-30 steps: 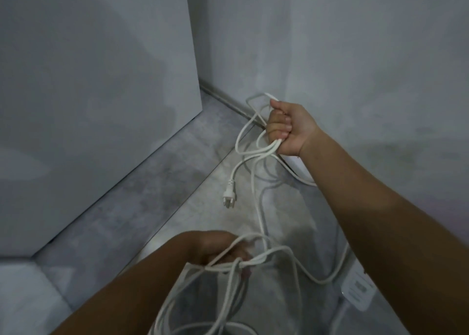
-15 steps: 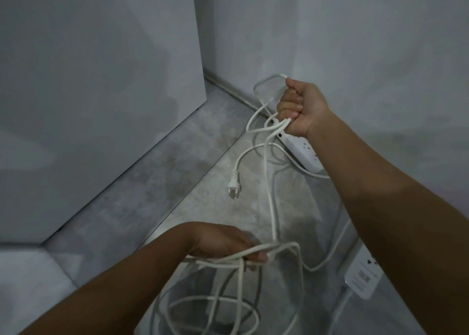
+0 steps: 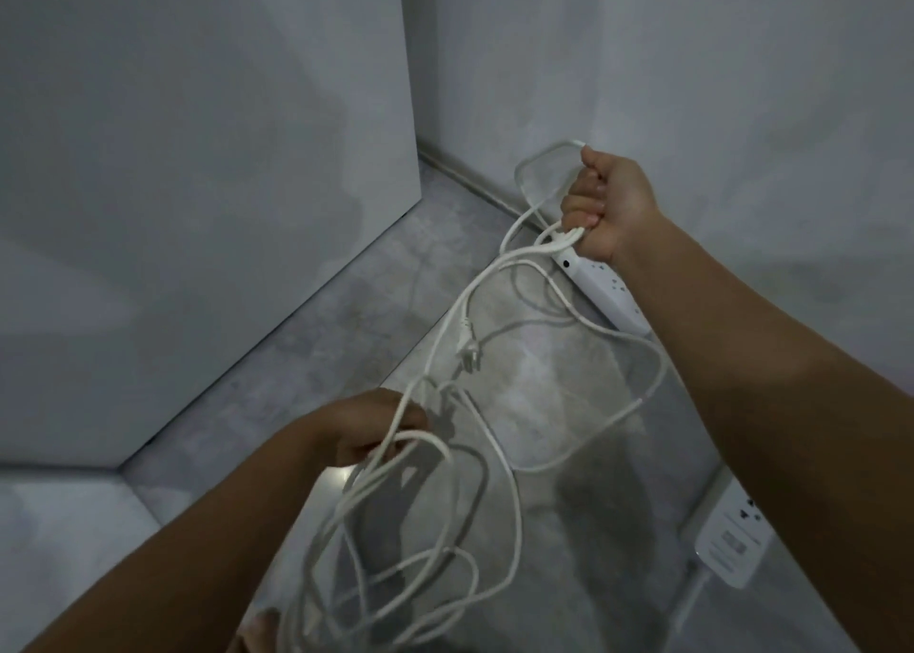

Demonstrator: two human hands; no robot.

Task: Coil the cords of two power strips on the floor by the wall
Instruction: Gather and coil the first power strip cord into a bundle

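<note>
You are looking down into a dim grey corner, with the floor [image 3: 316, 351] running between a panel on your left and the wall [image 3: 717, 83] on your right. Your right hand [image 3: 606, 207] is reaching out toward 1 o'clock, fist closing around several strands of white cord [image 3: 517, 499], with a loop arching over the top of the fist. Your left hand [image 3: 368, 427], near the centre at 7 o'clock, is gripping a bundle of loose loops that is hanging down toward 6 o'clock.

Between your hands the cord is sagging in wide, uneven curves. Its plug [image 3: 469, 355] is dangling free near the middle. 1 power strip [image 3: 606, 289] is lying on the floor against the wall, just below your right hand. A second power strip [image 3: 732, 541] is sitting at 4 o'clock, partly hidden by your right forearm.

The cord is looking light, soft and springy, so it is likely to tangle and uncurl if you are loosening your hold. The smooth jacket may slide through your fingers. You are best pinching all the loops together at 1 crossing point and keeping the heavier plug end under control, since it could swing. The strips are rigid and heavier, so leaving them resting on the floor seems wise.
</note>
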